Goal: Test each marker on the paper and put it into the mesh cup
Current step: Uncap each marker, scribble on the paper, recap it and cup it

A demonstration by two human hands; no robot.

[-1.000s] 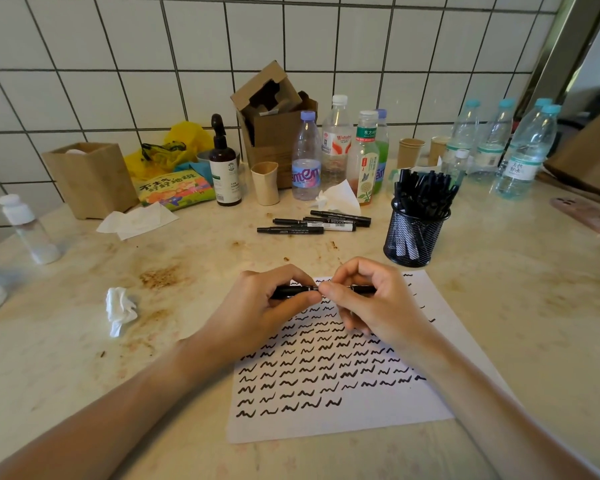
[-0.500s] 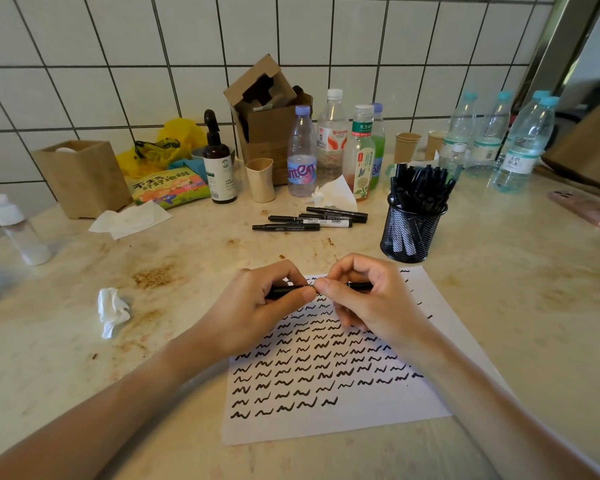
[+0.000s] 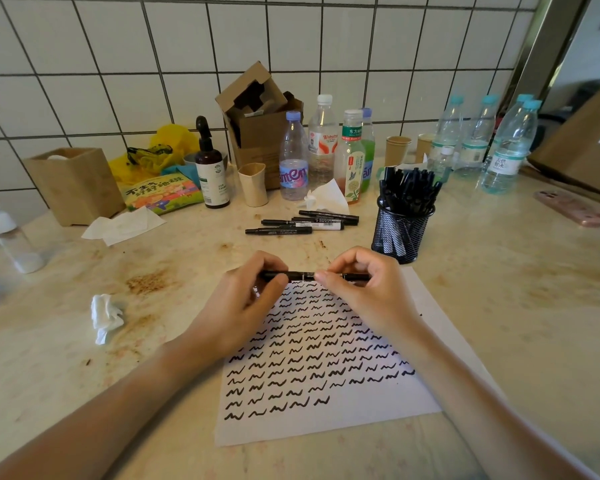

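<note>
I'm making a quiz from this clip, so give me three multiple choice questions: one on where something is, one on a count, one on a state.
1. Where is the mesh cup?
A. beyond the paper's right corner
B. on the paper
C. by the wooden box

2. How many markers lie loose on the counter?
A. one
B. four
C. nine

3. How is the held marker gripped?
A. left hand only
B. right hand only
C. both hands

Answers: 1 A, it stands past the sheet; 2 B, four lie together; 3 C, each hand pinches an end.
</note>
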